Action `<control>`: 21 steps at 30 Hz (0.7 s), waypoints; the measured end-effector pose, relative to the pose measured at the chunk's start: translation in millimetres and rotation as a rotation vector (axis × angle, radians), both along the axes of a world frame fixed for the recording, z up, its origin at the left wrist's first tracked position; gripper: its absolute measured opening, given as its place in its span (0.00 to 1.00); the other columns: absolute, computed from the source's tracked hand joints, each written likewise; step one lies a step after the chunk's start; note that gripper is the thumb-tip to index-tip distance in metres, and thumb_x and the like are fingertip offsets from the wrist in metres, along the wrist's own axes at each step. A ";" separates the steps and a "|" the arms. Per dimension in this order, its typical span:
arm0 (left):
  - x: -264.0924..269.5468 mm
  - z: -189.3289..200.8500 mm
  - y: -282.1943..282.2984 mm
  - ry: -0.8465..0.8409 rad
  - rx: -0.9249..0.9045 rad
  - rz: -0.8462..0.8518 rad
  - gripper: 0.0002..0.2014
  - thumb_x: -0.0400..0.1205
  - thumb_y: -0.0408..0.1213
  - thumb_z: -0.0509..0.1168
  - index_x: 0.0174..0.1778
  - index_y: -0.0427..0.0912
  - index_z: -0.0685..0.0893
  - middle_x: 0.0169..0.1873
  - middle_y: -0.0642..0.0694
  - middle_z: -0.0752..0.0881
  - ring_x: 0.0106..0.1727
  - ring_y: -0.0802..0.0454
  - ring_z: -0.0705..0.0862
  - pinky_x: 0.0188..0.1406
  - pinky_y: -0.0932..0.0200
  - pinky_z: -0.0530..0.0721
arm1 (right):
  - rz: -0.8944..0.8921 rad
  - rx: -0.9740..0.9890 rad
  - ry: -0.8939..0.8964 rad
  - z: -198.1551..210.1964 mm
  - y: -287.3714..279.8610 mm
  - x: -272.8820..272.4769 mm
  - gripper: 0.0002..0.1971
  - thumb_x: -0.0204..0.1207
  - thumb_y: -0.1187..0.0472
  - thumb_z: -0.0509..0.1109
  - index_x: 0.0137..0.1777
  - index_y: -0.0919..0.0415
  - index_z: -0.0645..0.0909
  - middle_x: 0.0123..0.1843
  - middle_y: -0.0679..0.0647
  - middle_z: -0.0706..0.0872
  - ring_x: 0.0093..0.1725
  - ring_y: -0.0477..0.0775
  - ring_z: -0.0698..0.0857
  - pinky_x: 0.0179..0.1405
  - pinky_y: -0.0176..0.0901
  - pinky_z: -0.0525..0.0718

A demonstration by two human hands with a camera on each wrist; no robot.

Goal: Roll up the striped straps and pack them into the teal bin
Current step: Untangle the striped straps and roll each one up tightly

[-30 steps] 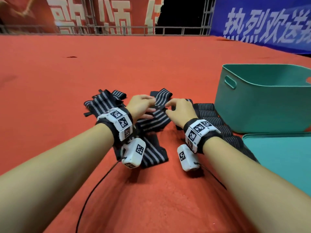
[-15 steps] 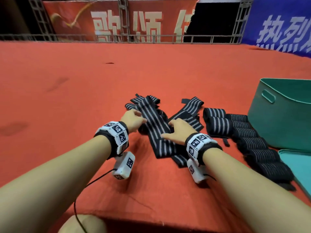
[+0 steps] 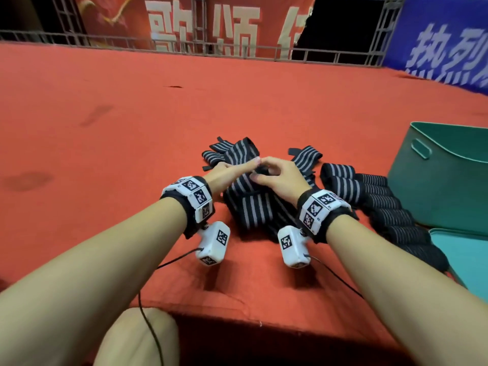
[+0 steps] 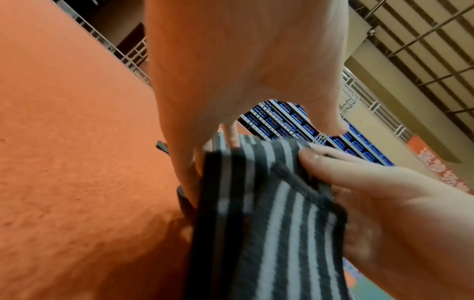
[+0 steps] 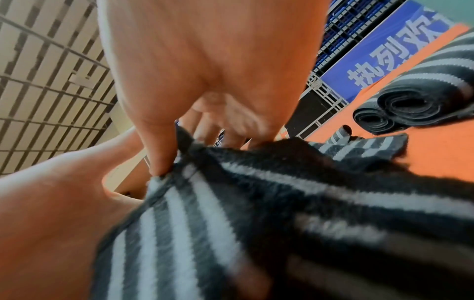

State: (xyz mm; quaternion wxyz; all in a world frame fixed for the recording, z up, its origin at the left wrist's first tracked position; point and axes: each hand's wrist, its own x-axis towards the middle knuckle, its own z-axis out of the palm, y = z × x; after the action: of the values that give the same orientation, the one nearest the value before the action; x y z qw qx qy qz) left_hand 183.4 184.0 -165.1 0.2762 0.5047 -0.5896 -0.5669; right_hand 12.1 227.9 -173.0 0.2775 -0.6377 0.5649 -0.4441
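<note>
While hands (image 3: 257,175) pinch strap (image 3: 253,210), blue banner (image 3: 443,38) reads 热烈.

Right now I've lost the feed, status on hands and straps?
Left hand and right hand both pinch one striped strap end. Rolled straps wait beside teal bin. Nothing in the way.

An indoor sports arena: blue seating tiers (image 4: 282,119), banners (image 3: 443,40), railings (image 3: 184,47), red carpet (image 3: 184,107).
</note>
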 end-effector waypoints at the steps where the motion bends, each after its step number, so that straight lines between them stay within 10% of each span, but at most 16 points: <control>1: -2.5 3.5 3.4 0.039 -0.013 -0.014 0.32 0.71 0.63 0.79 0.60 0.41 0.90 0.54 0.42 0.94 0.53 0.45 0.93 0.50 0.53 0.91 | 0.032 -0.012 -0.017 3.2 0.0 -1.3 0.17 0.77 0.71 0.77 0.64 0.57 0.86 0.54 0.45 0.89 0.50 0.26 0.83 0.56 0.19 0.74; 5: -9.3 16.2 13.9 0.090 -0.043 0.109 0.27 0.66 0.45 0.83 0.58 0.36 0.91 0.50 0.39 0.94 0.49 0.42 0.94 0.54 0.46 0.93 | 0.096 0.155 -0.116 16.8 6.4 -3.8 0.24 0.77 0.75 0.73 0.68 0.54 0.85 0.54 0.46 0.90 0.55 0.42 0.87 0.58 0.32 0.82; 8: -8.0 19.2 14.0 0.062 -0.090 0.198 0.35 0.57 0.52 0.82 0.58 0.38 0.88 0.50 0.41 0.93 0.50 0.43 0.93 0.57 0.45 0.91 | 0.089 0.230 -0.061 18.3 16.2 1.4 0.08 0.84 0.55 0.73 0.59 0.55 0.89 0.50 0.48 0.92 0.51 0.44 0.90 0.57 0.35 0.83; 14: -16.9 14.5 9.8 0.103 -0.165 0.228 0.14 0.74 0.41 0.78 0.51 0.39 0.86 0.46 0.38 0.90 0.49 0.40 0.92 0.56 0.43 0.90 | -0.058 0.195 0.134 21.0 19.8 8.2 0.35 0.86 0.32 0.57 0.45 0.65 0.86 0.46 0.60 0.91 0.47 0.57 0.89 0.50 0.46 0.79; 19: -14.9 13.5 3.7 0.151 -0.199 0.258 0.16 0.79 0.38 0.76 0.61 0.38 0.87 0.50 0.41 0.92 0.49 0.44 0.92 0.55 0.47 0.90 | -0.097 0.414 0.092 26.1 21.0 -2.5 0.38 0.83 0.28 0.57 0.65 0.63 0.88 0.61 0.57 0.90 0.60 0.58 0.88 0.68 0.49 0.82; 21: -13.4 7.8 0.1 0.128 -0.204 0.267 0.15 0.76 0.40 0.76 0.57 0.40 0.88 0.50 0.43 0.92 0.50 0.44 0.91 0.56 0.47 0.90 | -0.065 0.468 0.021 23.3 21.5 -5.8 0.34 0.82 0.31 0.65 0.64 0.63 0.88 0.57 0.56 0.93 0.53 0.55 0.92 0.59 0.49 0.88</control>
State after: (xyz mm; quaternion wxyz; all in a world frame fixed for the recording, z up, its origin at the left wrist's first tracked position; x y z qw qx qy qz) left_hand 170.0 184.1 -157.3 0.4357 0.5106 -0.5531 -0.4935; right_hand 6.3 249.4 -149.7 0.3975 -0.5422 0.6753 -0.3032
